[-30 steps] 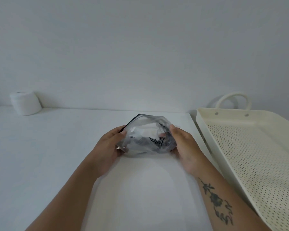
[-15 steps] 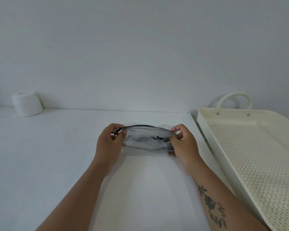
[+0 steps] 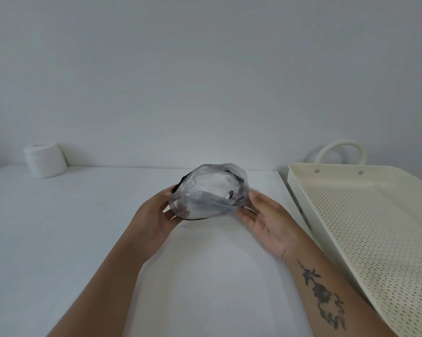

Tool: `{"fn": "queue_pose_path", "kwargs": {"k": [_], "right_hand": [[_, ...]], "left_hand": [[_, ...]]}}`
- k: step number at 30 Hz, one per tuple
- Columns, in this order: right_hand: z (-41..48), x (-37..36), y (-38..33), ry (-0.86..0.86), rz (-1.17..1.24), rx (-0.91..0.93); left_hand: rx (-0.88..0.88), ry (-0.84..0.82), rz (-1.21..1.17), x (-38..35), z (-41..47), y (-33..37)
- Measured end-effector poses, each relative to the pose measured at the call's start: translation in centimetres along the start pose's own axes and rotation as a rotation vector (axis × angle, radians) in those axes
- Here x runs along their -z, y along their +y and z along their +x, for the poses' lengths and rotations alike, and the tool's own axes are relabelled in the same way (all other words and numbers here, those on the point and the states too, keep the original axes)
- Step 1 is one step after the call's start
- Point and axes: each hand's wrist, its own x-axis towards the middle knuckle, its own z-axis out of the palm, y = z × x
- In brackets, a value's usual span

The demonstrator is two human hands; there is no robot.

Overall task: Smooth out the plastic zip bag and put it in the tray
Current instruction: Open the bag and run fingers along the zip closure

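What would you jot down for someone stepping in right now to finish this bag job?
Left hand: cupped on the left side of the plastic zip bag, holding it.
Right hand: palm up, fingertips on the bag's right side, holding it.
Bag: held between both hands over the white table, bunched and puffed up, not flat.
Tray: cream, perforated, to the right of the hands, nothing visible in it.
Done: bag is picked up.
Left: flatten the bag, then carry it right and lay it in the tray.
A white roll sits far left by the wall, out of the way.
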Motion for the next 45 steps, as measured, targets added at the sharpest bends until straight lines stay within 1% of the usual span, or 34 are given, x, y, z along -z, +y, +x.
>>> {"fn": "queue_pose_path", "kwargs": {"k": [2,4,7,10,12,15,18,21,23,25,29,31,32,34,37,40,42,45], "right_hand": [[0.0,0.0,0.0,0.018,-0.031,-0.002],[0.1,0.1,0.1,0.030,-0.096,-0.007],[0.3,0.3,0.3,0.036,-0.192,-0.024],[0.5,0.4,0.5,0.058,-0.270,-0.018],[0.7,0.4,0.9,0.130,-0.335,0.001],[0.9,0.3,1.3,0.255,-0.561,0.075],[0.7,-0.1,1.5,0.387,-0.794,0.179],[0.5,-0.2,1.6,0.487,-0.878,0.291],[0.4,-0.1,1.5,0.489,-0.844,0.304],[0.5,0.2,1.3,0.409,-0.745,0.245],[0.6,0.3,0.4,0.203,-0.428,0.113],[0.8,0.2,0.3,0.157,-0.230,0.057],[0.9,0.2,0.3,0.149,-0.170,0.044],[1.0,0.3,0.4,0.156,-0.154,0.045],[0.9,0.7,0.5,0.180,-0.203,0.075],[1.0,0.8,0.5,0.176,-0.229,0.101],[1.2,0.9,0.6,0.221,-0.258,0.120],[1.4,1.0,0.9,0.300,-0.364,0.172]], "left_hand": [[0.016,-0.051,0.031,0.4,0.0,0.1],[0.016,-0.029,0.140,0.6,-0.1,0.0],[-0.045,0.095,0.319,0.5,-0.2,-0.3],[-0.135,0.258,0.491,0.5,0.1,-0.8],[-0.198,0.350,0.606,0.5,0.3,-1.0],[-0.282,0.438,0.730,0.6,0.5,-1.1],[-0.321,0.487,0.716,0.3,0.5,-1.2],[-0.314,0.528,0.699,-0.3,0.5,-1.5],[-0.275,0.529,0.710,-0.6,0.4,-1.7],[-0.207,0.488,0.674,-0.8,0.4,-1.8],[-0.147,0.360,0.449,-1.0,0.4,-1.5],[-0.128,0.282,0.301,-1.0,0.3,-1.1],[-0.117,0.250,0.243,-0.9,0.3,-1.0],[-0.113,0.208,0.180,-0.7,0.2,-0.7],[-0.137,0.197,0.233,-0.1,0.1,-0.5],[-0.166,0.275,0.332,0.2,0.2,-0.4],[-0.188,0.334,0.401,0.3,0.4,-0.4],[-0.230,0.386,0.482,0.2,0.5,-0.5]]}}
